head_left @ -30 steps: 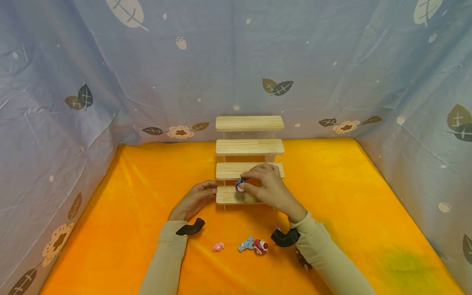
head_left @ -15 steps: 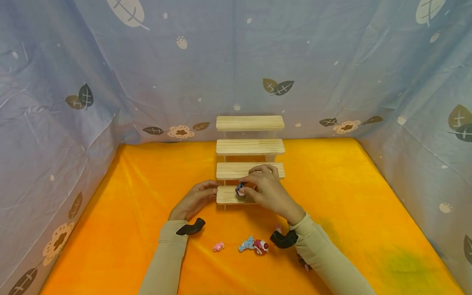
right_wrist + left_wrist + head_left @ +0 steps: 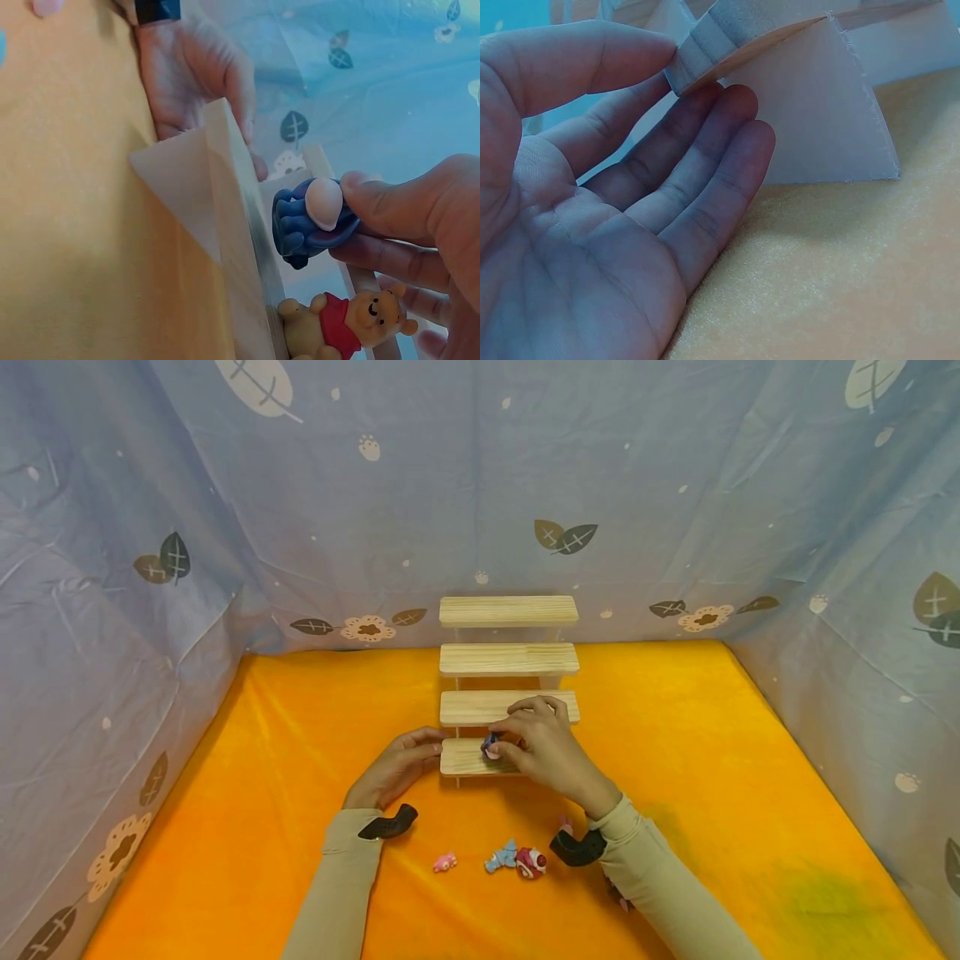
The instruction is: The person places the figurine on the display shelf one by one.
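My right hand point(image 3: 551, 747) pinches a small blue donkey figurine point(image 3: 311, 217) with a pale muzzle between thumb and fingers. The donkey is at the lowest step of a stepped wooden display stand point(image 3: 508, 658), left of that step's middle. Beside it on the same step sits a yellow bear figurine point(image 3: 341, 322) in a red shirt, hidden behind my right hand in the head view. My left hand point(image 3: 399, 764) holds the left end of the lowest step, thumb at the board's corner point(image 3: 705, 56) and fingers beneath it.
On the orange cloth point(image 3: 300, 877) in front lie a pink figurine point(image 3: 445, 862), a light blue one point(image 3: 501, 857) and a dark red one point(image 3: 531, 862). My right forearm partly covers a dark figurine point(image 3: 619, 895). Patterned blue-grey fabric point(image 3: 405, 485) hangs behind.
My right hand has lowered the donkey figurine slightly towards the front of the lowest step, then shifted barely to the right. My left hand has stayed at the step's end.
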Demonstrator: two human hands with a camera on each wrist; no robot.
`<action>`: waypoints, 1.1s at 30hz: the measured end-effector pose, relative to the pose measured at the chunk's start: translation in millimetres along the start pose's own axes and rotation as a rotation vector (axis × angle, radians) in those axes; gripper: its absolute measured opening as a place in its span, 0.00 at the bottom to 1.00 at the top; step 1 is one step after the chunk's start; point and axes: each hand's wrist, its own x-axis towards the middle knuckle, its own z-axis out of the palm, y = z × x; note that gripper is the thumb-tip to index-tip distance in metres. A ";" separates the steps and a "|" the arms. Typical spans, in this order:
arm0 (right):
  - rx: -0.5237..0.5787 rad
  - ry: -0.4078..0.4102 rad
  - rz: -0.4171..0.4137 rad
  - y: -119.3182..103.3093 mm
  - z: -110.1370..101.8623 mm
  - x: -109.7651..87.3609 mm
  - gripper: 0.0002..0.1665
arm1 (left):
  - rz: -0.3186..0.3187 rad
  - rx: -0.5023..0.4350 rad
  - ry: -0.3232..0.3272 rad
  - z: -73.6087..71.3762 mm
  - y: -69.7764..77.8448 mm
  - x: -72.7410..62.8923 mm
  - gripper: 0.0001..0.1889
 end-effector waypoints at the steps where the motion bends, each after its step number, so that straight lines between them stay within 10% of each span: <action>1: -0.001 0.002 0.001 0.2 0.4 -0.2 0.15 | 0.003 0.000 -0.001 -0.1 -0.1 0.1 0.11; 33: 0.011 -0.031 -0.004 -1.0 -3.9 -5.2 0.20 | -0.009 0.033 0.001 2.4 2.4 -2.3 0.12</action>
